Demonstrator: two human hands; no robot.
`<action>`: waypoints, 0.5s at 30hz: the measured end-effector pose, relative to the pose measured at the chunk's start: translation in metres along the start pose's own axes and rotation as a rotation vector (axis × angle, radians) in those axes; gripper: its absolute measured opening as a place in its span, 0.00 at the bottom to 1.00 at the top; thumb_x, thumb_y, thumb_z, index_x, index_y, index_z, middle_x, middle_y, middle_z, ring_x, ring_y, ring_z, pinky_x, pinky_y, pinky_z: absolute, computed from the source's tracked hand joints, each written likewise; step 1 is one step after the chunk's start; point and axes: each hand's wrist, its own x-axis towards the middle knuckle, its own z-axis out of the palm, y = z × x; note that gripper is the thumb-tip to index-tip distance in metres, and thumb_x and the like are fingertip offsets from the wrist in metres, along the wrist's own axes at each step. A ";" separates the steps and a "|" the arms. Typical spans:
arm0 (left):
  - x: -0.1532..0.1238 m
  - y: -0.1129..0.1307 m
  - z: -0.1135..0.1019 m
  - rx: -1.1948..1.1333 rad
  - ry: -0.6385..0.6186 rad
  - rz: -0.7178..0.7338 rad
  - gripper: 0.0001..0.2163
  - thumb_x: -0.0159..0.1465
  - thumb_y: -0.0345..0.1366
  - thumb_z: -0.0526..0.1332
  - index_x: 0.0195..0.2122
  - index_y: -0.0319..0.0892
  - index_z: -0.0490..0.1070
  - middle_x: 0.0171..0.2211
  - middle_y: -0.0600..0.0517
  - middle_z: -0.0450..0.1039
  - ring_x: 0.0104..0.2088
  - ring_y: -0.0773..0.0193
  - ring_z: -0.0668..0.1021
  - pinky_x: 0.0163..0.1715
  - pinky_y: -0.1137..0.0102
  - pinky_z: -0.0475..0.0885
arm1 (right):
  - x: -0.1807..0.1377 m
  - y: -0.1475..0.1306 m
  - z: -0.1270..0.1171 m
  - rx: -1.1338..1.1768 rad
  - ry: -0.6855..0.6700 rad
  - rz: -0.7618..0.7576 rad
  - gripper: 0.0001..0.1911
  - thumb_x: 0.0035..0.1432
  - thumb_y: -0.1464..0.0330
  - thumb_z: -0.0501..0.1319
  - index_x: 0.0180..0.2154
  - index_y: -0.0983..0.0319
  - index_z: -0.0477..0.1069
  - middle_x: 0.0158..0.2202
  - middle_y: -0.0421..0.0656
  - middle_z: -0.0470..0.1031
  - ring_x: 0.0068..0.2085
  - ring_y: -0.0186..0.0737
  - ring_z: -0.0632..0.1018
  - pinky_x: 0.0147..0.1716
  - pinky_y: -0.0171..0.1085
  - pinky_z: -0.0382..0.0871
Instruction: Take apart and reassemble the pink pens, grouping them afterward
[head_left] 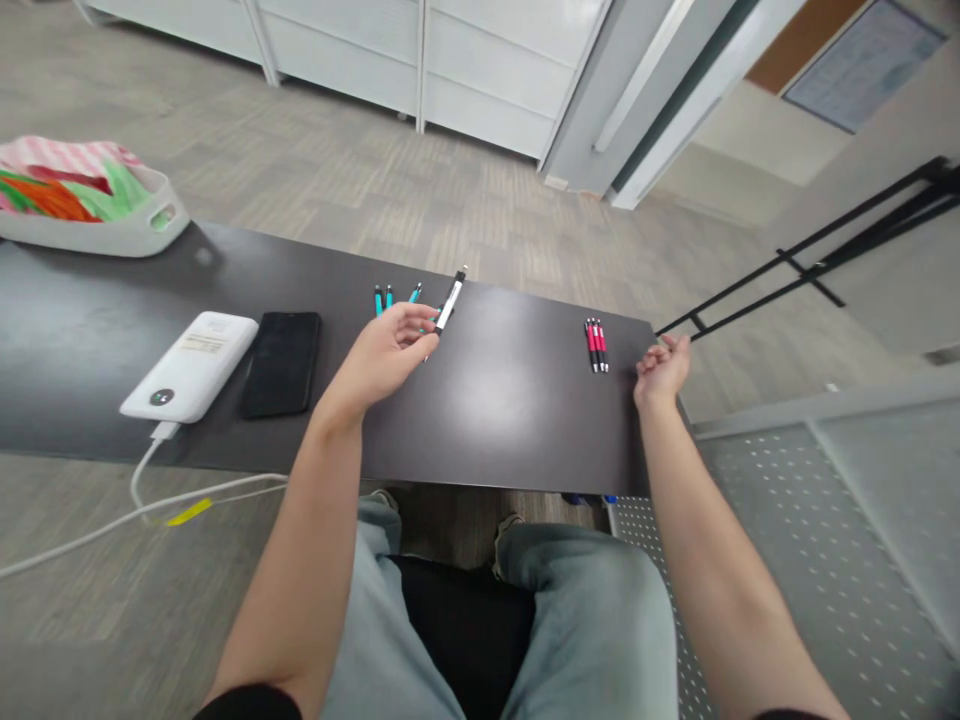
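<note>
My left hand [394, 350] is closed on a white pen [450, 303] with black ends, held tilted above the dark table. Just behind that hand lie several teal pens [388, 297], partly hidden by the fingers. My right hand [663, 370] rests at the table's right end with its fingers curled, and nothing shows in it. A small row of red pens [597, 346] with black parts lies on the table to the left of my right hand.
A black phone [281, 364] and a white power bank [191, 366] with a plugged-in white cable [142, 470] lie on the dark table [495, 420]. A white basket [97, 236] of colourful cloth stands at the far left. A black metal frame [795, 262] is beyond the right end.
</note>
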 end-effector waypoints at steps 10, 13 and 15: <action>-0.006 -0.013 0.093 0.000 -0.414 0.020 0.21 0.65 0.49 0.76 0.55 0.44 0.89 0.47 0.42 0.92 0.47 0.47 0.91 0.56 0.53 0.87 | -0.140 0.016 0.033 0.235 -0.714 -0.139 0.38 0.67 0.37 0.82 0.65 0.43 0.70 0.46 0.38 0.87 0.30 0.40 0.80 0.26 0.42 0.74; -0.007 -0.014 0.107 0.040 -0.454 0.009 0.21 0.67 0.49 0.76 0.56 0.43 0.89 0.48 0.42 0.93 0.47 0.47 0.91 0.56 0.52 0.86 | -0.151 0.025 0.034 0.259 -0.751 -0.114 0.43 0.67 0.36 0.82 0.69 0.43 0.66 0.45 0.38 0.86 0.33 0.44 0.85 0.27 0.43 0.76; -0.007 -0.016 0.117 0.046 -0.486 0.010 0.20 0.67 0.49 0.76 0.55 0.44 0.89 0.50 0.41 0.93 0.47 0.47 0.91 0.56 0.52 0.86 | -0.149 0.030 0.030 0.248 -0.735 -0.121 0.46 0.69 0.36 0.81 0.73 0.41 0.64 0.46 0.39 0.87 0.35 0.46 0.86 0.29 0.44 0.79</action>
